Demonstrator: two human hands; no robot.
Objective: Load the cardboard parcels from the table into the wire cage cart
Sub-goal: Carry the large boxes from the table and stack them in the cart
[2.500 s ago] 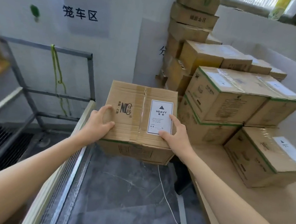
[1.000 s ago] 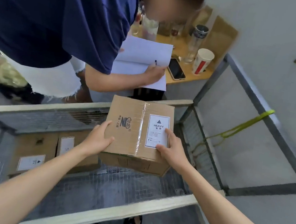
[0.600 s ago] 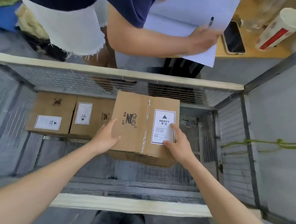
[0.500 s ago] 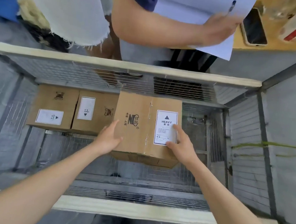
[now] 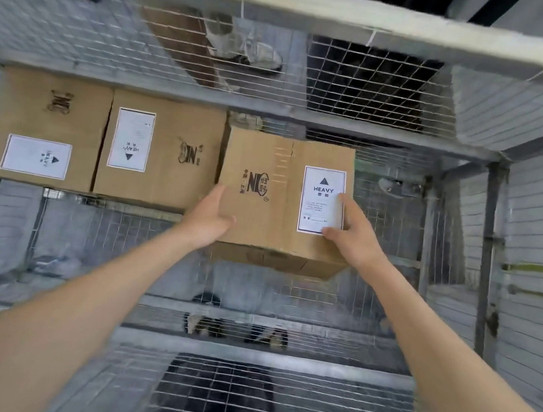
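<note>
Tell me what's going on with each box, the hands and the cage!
held parcel: in both hands inside the cage, HEAVY label up, beside the other boxes.
middle parcel: lying on the cage floor, taped shut.
far-left parcel: lying on the floor, touching the middle one.
left hand: gripping the held parcel.
right hand: gripping it too.
wire cage cart: top open.

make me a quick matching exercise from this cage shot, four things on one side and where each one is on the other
Things:
1. held parcel
2. far-left parcel
3. middle parcel
4. right hand

Places or states:
A. on the white HEAVY label
B. in the cage's back left corner
C. gripped by both hands, right of the row
D. between the other two parcels

Pairs: 1-C, 2-B, 3-D, 4-A

The left hand grips the held parcel's left edge.
</note>
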